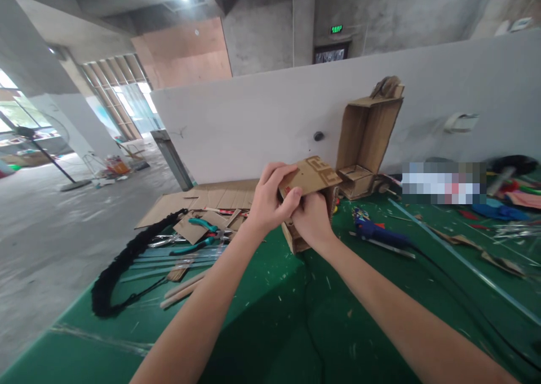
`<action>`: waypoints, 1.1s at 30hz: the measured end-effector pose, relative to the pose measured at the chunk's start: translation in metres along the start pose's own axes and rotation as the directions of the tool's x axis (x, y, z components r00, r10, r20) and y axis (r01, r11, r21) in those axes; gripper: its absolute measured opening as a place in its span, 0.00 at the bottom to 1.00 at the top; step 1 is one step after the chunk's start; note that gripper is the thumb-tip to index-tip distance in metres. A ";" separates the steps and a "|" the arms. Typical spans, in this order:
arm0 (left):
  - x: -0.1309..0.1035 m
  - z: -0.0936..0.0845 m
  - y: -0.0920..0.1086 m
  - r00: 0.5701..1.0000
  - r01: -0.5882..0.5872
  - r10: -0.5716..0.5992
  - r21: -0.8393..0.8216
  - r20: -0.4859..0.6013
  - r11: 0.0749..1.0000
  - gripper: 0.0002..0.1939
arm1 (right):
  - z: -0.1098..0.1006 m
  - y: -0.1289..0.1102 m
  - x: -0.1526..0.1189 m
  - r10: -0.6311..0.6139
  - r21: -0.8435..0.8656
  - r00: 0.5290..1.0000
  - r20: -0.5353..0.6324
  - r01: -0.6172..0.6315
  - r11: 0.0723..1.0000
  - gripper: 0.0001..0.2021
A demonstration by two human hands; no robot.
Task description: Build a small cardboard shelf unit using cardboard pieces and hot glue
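Observation:
A small cardboard box point(310, 172) stands tilted on the green table in front of me, with brown print on its top panel. My left hand point(273, 195) grips its left side, fingers over the top and thumb near the opening. My right hand point(313, 217) reaches into the open front, its fingers curled and hidden inside the box, so what they hold does not show. Behind to the right stands a taller open cardboard structure point(367, 138) with round pieces on top. A blue glue gun point(380, 233) lies right of my right hand.
Left on the green table point(270, 305) lie teal-handled pliers point(198, 244), clear glue sticks point(169, 263), a black fuzzy strip point(112, 277), wooden sticks point(183, 290) and a flat cardboard sheet point(211, 195). A dark cord point(456, 288) runs right. A white partition point(253, 119) rises behind.

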State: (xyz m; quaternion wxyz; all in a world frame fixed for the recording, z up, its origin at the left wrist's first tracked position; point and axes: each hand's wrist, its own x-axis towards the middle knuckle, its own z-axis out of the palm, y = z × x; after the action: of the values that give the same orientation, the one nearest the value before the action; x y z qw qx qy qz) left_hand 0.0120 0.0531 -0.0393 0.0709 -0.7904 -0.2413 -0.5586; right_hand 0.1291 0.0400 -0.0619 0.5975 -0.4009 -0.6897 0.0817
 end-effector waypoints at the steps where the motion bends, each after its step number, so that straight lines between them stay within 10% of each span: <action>1: -0.001 -0.001 -0.001 1.000 -0.006 0.006 0.012 0.006 1.000 0.19 | 0.000 0.000 0.000 0.007 -0.003 1.000 0.001 -0.007 1.000 0.09; 11: -0.005 -0.014 -0.013 0.964 -0.253 0.238 0.143 0.115 0.957 0.15 | 0.002 0.000 0.000 0.018 0.015 1.000 0.016 -0.018 1.000 0.10; 33: -0.013 -0.015 -0.014 0.970 -0.230 0.204 0.219 0.132 0.948 0.19 | 0.011 -0.001 -0.006 0.067 0.104 0.997 0.030 -0.070 0.992 0.13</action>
State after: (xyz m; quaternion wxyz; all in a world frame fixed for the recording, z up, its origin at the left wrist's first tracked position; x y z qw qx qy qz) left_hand -0.0106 0.0554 -0.0482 0.2107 -0.8274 -0.2199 -0.4719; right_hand 0.1181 0.0397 -0.0684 0.6056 -0.3910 -0.6780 0.1437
